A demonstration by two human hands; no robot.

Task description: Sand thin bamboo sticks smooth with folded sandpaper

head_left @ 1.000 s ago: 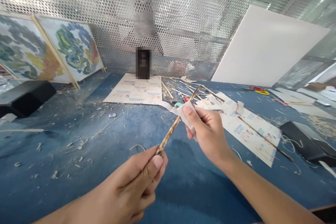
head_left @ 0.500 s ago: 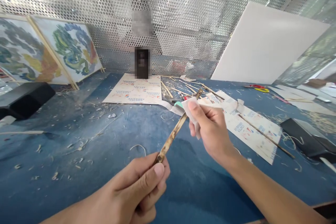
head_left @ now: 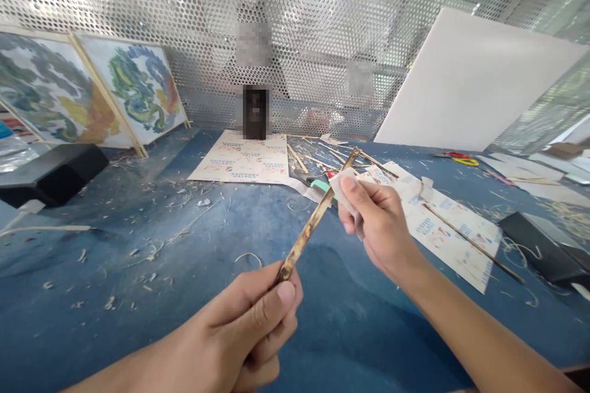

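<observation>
- Our left hand (head_left: pixel 258 313) has its grip closed around the near end of a flat, brown-mottled stick (head_left: pixel 310 227), the thumb lying along the top and the fingers curled beneath.
- We hold that stick in the air above the blue worktop (head_left: pixel 184 282), slanting away from us and to the right, its far end free.
- Our right hand (head_left: pixel 385 224) has its grip pinched on a folded pale paper (head_left: pixel 343 191), thumb uppermost; the paper laps over the stick's upper part, just short of the far end. We cannot tell how far it wraps underneath.
- Just beyond that paper we see a green-handled tool (head_left: pixel 319 185), partly hidden, and loose thin strips (head_left: pixel 297 158) strewn behind it.
- To the right of our right hand, a slim dark stick (head_left: pixel 474 244) lies across a printed sheet (head_left: pixel 465 258), one end reaching past the sheet's edge, near a black box (head_left: pixel 544 252).
- Farther back on that side we have red-and-yellow scissors (head_left: pixel 463 159) and a white board (head_left: pixel 474 80) leaning on a perforated metal screen (head_left: pixel 322 24).
- On our left, painted panels (head_left: pixel 142 92) stand behind another black box (head_left: pixel 59 169), with pale shavings (head_left: pixel 109 303) scattered nearer us.
</observation>
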